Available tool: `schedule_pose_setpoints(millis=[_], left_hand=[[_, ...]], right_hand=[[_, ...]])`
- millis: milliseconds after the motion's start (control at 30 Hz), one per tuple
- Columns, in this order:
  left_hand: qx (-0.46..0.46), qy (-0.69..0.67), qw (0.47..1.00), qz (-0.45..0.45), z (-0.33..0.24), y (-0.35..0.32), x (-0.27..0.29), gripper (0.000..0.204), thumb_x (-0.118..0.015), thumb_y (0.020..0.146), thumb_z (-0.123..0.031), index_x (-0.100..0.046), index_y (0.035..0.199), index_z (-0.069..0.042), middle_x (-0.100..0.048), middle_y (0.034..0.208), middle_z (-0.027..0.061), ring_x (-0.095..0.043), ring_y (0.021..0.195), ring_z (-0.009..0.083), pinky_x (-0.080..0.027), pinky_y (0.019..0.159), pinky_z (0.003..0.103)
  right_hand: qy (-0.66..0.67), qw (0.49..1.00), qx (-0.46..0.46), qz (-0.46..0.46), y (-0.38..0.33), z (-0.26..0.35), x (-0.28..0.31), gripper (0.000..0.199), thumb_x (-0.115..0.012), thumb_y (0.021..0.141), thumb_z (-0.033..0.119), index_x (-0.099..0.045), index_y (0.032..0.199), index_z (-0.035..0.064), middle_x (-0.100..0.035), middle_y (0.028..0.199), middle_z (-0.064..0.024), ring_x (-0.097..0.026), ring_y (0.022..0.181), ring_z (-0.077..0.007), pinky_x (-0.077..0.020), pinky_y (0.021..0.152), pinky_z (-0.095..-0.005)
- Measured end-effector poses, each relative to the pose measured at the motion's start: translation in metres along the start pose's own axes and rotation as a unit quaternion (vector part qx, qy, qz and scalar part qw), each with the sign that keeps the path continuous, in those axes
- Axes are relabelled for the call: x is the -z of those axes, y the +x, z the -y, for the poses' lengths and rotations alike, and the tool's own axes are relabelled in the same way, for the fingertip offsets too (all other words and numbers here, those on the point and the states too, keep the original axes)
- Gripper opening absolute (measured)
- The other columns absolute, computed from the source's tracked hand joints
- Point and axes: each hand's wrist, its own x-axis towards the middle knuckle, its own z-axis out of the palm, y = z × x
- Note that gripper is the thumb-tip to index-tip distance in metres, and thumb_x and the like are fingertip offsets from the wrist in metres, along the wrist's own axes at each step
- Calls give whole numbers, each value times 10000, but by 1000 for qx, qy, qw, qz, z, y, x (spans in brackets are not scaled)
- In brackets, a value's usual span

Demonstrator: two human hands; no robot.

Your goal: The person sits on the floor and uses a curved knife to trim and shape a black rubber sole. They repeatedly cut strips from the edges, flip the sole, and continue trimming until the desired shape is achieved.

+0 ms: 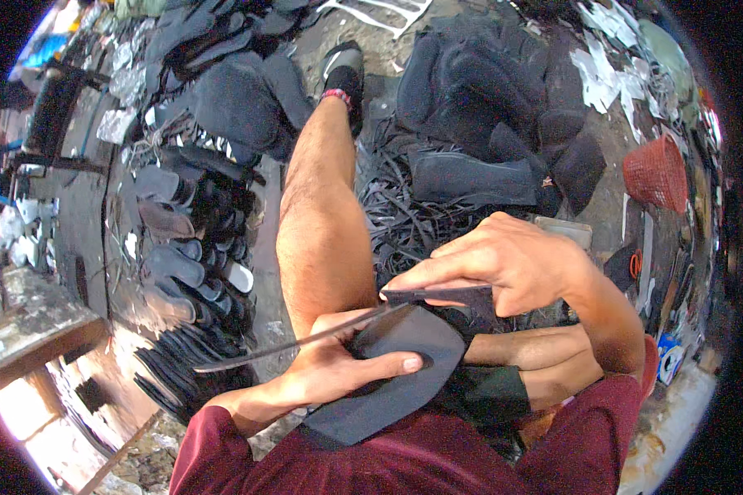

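My left hand [330, 367] grips a dark grey sole-shaped sheet [396, 396] against my lap, its thumb flat on the top face. My right hand [508, 260] is closed around a flat, dark, knife-like blade [437, 293], index finger stretched along it. This blade lies at the sheet's far edge. From that edge a thin dark strip [260, 358] runs off to the left, over my left hand. Whether the strip is still joined to the sheet is hidden near the blade.
Dark offcut strips [396, 219] heap beyond my hands, with black sheets [479, 91] piled behind. Stacked sole pieces [173, 264] lie left of my bare leg [326, 239]. A red basket [656, 173] stands at right, a wooden bench [45, 342] at left.
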Motion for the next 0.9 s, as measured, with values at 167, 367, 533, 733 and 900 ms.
schedule_pose_setpoints(millis=[167, 367, 533, 733, 900], left_hand=[[-118, 34, 992, -25, 15, -18, 16, 425, -842, 822, -219, -688, 1154, -2, -706, 1039, 38, -615, 993, 123, -491, 894, 310], [-541, -58, 598, -589, -31, -15, 70, 403, -737, 861, -160, -586, 1213, -32, -636, 1195, 83, -618, 1063, 214, -536, 896, 379], [-371, -408, 760, -344, -6, 8, 54, 466, -734, 826, -83, -549, 1245, 1, -623, 1234, 87, -641, 1079, 254, -554, 946, 405], [-339, -392, 807, -284, -2, 29, -18, 399, -713, 852, -200, -612, 1176, 10, -683, 1100, 121, -662, 985, 245, -526, 932, 351], [-338, -315, 834, -302, -8, 28, -47, 535, -690, 837, -196, -496, 1315, -54, -617, 1130, 94, -634, 983, 245, -528, 915, 371]], right_hand=[[462, 793, -214, -335, -67, 5, -39, 334, -528, 1025, 367, -641, 1154, 80, -650, 791, -17, -599, 618, -157, -486, 554, -287], [674, 542, -339, -370, -81, -18, -195, 300, -433, 1054, 412, -541, 967, 147, -571, 674, -30, -519, 480, -139, -424, 411, -296], [440, 640, -275, -566, -94, 13, -235, 463, -407, 1072, 377, -472, 1420, 78, -548, 711, -17, -503, 525, -76, -432, 461, -231], [14, 785, -179, -593, -98, 45, -227, 365, -531, 993, 182, -610, 1321, 43, -530, 744, -84, -504, 629, -221, -429, 571, -350], [-25, 812, -206, -546, -109, 53, -215, 337, -601, 946, 178, -667, 1267, 100, -520, 723, -115, -511, 605, -279, -416, 541, -398]])
